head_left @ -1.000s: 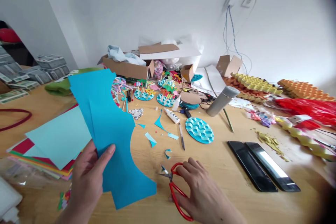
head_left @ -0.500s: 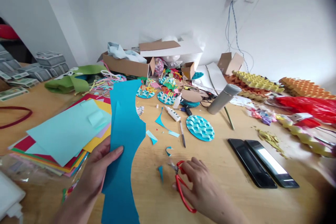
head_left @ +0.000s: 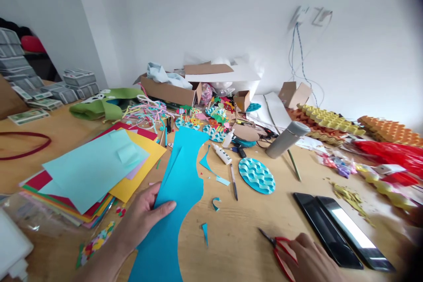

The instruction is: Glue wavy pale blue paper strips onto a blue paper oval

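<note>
My left hand [head_left: 148, 218] grips a long blue sheet of paper [head_left: 185, 185] near its left edge, thumb on top. The sheet's right side is cut in a wavy curve. At the lower right, my right hand [head_left: 312, 255] is on the red handles of a pair of scissors [head_left: 279, 246], whose closed blades point to the upper left, low over the table. Its fingertips are partly hidden. Between the hands lie small blue scraps [head_left: 205, 232]. Beyond them are a pen [head_left: 234, 183] and a blue oval with wavy strips [head_left: 257, 176].
A stack of colored paper [head_left: 89, 172] lies at left. Glue bottles [head_left: 222, 154], a grey tumbler [head_left: 287, 140] and decorated ovals stand farther back. Two black phone-like slabs [head_left: 325, 229] lie beside my right hand. Egg trays [head_left: 330, 121] and cardboard boxes [head_left: 172, 92] line the wall.
My right hand has moved right and toward me with the scissors, away from the blue paper. The blue paper now leans more to the right, and the view has tilted up slightly.
</note>
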{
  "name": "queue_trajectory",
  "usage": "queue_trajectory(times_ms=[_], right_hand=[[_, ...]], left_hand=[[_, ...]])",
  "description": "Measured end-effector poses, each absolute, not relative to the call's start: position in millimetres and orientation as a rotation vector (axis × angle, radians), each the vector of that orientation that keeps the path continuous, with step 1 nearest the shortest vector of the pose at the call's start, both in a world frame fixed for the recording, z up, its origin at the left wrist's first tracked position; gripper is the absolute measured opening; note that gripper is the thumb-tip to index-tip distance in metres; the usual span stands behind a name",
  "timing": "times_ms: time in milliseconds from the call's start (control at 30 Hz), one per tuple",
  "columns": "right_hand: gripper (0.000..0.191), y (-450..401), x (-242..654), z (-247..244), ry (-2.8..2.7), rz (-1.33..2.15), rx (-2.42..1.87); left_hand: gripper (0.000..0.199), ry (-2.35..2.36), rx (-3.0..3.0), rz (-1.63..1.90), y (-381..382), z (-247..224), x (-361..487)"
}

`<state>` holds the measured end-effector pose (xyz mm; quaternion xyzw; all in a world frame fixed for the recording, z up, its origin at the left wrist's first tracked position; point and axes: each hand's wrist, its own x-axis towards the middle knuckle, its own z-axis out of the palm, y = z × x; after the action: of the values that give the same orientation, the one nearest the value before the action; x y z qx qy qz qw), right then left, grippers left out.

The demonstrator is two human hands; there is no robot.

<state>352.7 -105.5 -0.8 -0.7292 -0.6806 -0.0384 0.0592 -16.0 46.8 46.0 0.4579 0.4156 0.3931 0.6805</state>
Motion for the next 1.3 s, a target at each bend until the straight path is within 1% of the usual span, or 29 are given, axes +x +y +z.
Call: queue_trajectory(times_ms=[33,100,200,267,300,367,467,600,667,767,900,967,1033,1100,1133,1200,1300], right_hand=[[0.025,-98,343,3,-2.033,-0.124,-2.192],[0.031,-81,316,11,-1.961,-0.151,-2.151],[0.059,-56,263,13,-2.158,-0.165,-1.914],[0.078,-41,233,6,-2.412,-0.042,-1.703],[0.083,-33,223,0,-2.496,0.025,-1.618],[0.082,-17,211,-10,-2.546,0.111,-1.576],[0.076,13,207,-18,-2.529,0.143,-1.593],[0.064,60,206,-14,-2.580,0.176,-1.580],[0.062,80,206,-11,-2.563,0.199,-1.626],[0.058,101,210,-6,-2.484,0.151,-1.746],[0.053,101,213,12,-2.281,0.067,-1.838],[0.053,91,208,26,-2.041,0.259,-1.738],[0.059,79,199,39,-1.775,0.763,-1.518],[0.069,68,190,48,-1.585,1.091,-1.358],[0.071,63,186,51,-1.509,1.205,-1.306],[0.068,58,182,52,-1.378,1.328,-1.259],[0.062,56,180,49,-1.236,1.395,-1.248]], left_hand=[[0.044,0.934,1.019,0.895,46,46,-16],[0.048,0.956,0.976,0.960,44,48,-15],[0.050,1.029,0.873,1.103,44,52,-15],[0.050,1.053,0.823,1.200,44,54,-15],[0.052,1.056,0.812,1.233,45,54,-15],[0.056,1.068,0.800,1.275,46,53,-16],[0.063,1.093,0.796,1.298,49,46,-19],[0.067,1.086,0.779,1.307,54,37,-22],[0.068,1.083,0.767,1.309,55,36,-22],[0.064,1.070,0.781,1.330,51,41,-17],[0.052,1.082,0.883,1.297,47,44,-12],[0.047,1.078,0.966,1.217,48,40,-11],[0.042,1.044,1.085,1.104,49,34,-11],[0.037,1.013,1.228,0.996,50,28,-12],[0.035,1.014,1.297,0.958,51,26,-12],[0.033,1.059,1.409,0.923,51,22,-12],[0.035,1.160,1.491,0.916,50,19,-11]])
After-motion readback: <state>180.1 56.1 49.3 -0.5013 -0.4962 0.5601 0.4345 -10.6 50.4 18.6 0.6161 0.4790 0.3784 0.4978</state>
